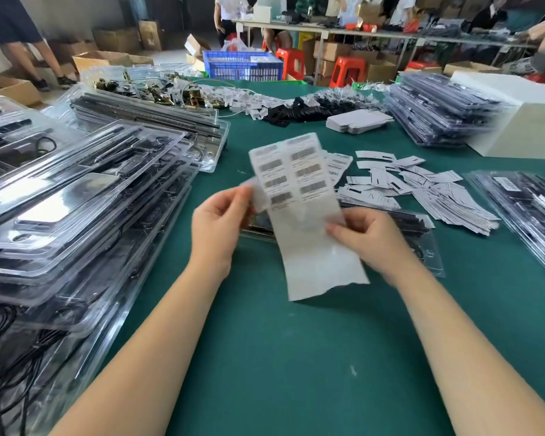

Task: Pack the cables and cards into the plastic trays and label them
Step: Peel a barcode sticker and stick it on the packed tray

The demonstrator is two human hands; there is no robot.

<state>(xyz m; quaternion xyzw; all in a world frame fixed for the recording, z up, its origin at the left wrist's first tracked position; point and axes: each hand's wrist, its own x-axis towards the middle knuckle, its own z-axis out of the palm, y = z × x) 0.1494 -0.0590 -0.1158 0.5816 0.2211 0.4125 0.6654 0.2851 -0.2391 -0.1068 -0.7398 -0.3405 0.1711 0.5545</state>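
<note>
Clearly the job was well underway: tall stacks of filled clear plastic blister trays stood on the left of the green felt-covered desk, more lay far right and at the right edge, so I judged most packing done and labelling in hand. Left hand pinched a single translucent peeled label at the left margin of the long glossy white barcode sticker sheet; right hand gripped that sheet's right side, holding it up just above one closed tray lying near centre. About seven printed labels remained; the sheet's lower half was bare, slick backing, curling. Thin white paper cards lay scattered in a loose heap right of the sheet, black cables bundled farther off.
</note>
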